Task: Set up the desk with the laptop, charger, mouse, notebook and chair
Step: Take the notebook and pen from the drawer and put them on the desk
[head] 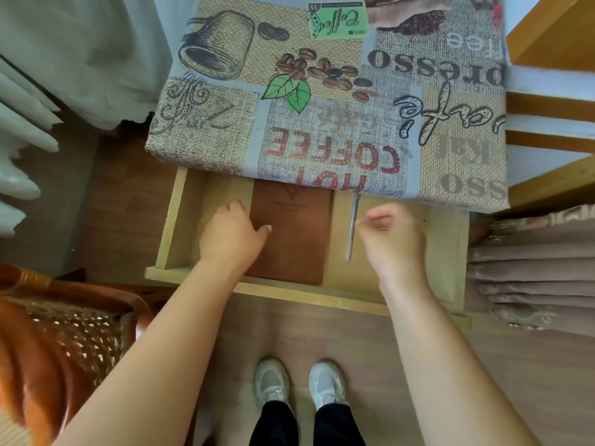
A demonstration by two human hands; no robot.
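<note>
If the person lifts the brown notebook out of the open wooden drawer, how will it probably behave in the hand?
The brown leather-look notebook lies flat in the light wooden drawer, so it probably stays fairly stiff rather than drooping. Its matte cover looks unlikely to slip. The left hand rests at its left edge; lifting that edge first seems easiest, since a flat book gives little to grip.

drawer [167, 220]: pulled out under the bench [322, 91]
notebook [296, 233]: in drawer, left of pen [351, 226]
chair [58, 342]: left of drawer
shoes [299, 386]: on floor before drawer
</note>
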